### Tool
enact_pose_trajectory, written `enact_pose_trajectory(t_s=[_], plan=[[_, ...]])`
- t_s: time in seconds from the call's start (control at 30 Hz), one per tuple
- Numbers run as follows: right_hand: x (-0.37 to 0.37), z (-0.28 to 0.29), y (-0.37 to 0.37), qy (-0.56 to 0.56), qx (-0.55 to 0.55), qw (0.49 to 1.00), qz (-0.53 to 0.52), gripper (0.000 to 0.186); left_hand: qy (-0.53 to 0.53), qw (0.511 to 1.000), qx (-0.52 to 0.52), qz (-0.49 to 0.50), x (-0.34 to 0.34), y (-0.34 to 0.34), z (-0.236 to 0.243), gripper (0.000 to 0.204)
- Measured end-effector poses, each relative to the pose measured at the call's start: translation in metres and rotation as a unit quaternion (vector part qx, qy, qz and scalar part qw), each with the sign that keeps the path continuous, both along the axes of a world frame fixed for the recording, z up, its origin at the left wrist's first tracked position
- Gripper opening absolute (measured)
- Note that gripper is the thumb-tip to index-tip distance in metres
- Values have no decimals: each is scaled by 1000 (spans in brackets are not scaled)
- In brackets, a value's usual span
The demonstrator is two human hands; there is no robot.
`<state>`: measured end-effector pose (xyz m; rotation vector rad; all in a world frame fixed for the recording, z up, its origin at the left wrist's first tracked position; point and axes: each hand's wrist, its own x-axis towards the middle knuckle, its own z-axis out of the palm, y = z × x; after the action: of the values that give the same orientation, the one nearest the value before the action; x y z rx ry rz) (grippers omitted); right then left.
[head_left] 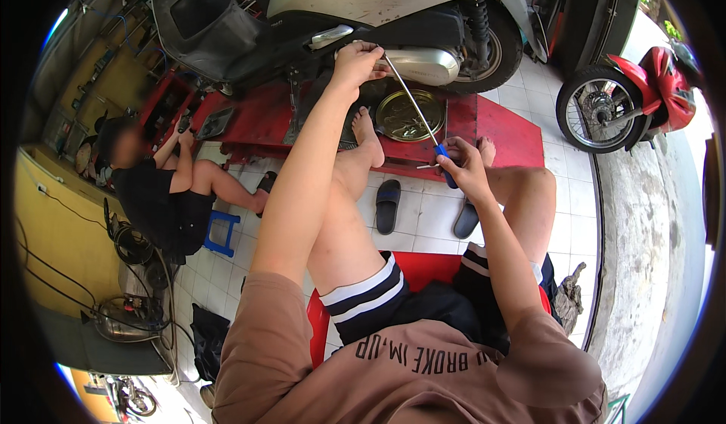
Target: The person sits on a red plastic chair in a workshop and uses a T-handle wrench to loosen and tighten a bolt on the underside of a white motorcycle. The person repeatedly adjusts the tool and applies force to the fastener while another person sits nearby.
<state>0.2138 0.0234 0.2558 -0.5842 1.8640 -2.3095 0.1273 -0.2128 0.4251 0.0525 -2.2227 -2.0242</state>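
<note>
My right hand [463, 168] is closed round the blue handle of a long screwdriver [412, 100]. A thin silvery piece juts out beside those fingers; its kind is unclear. Up at the far end of the shaft, my left hand [358, 67] has thumb and fingers pinched together by the screwdriver's tip. Whatever sits in that pinch is too small to make out. Both hands are in front of a scooter [378, 34] with a silver-grey body, close to its metallic engine side cover [423, 65]. Below the shaft lies a round golden tray [389, 107] with small pieces in it.
The scooter stands on a low red platform [514, 130], where my bare feet rest. Black slippers [388, 206] lie on the tiles. At left, another person [155, 189] sits on a blue stool [221, 232], near hoses and a compressor [128, 318]. A red motorbike [656, 95] stands at right.
</note>
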Motion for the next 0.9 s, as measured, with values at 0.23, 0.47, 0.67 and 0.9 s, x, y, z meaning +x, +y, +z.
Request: enact_pose_trajectory(t_s=[0.23, 0.47, 0.67, 0.9], plan=[[1, 6, 11, -18, -23, 999, -38, 23, 199, 901, -324, 209, -27, 62, -15, 11], [0, 12, 18, -66, -50, 987, -140, 23, 243, 881, -366, 173, -54, 121, -45, 23], [-7, 7, 28, -108, -27, 967, -228, 22, 133, 889, -432, 82, -73, 154, -85, 54], [-29, -7, 37, -123, 44, 949, -285, 26, 20, 919, -385, -81, -109, 158, -119, 70]])
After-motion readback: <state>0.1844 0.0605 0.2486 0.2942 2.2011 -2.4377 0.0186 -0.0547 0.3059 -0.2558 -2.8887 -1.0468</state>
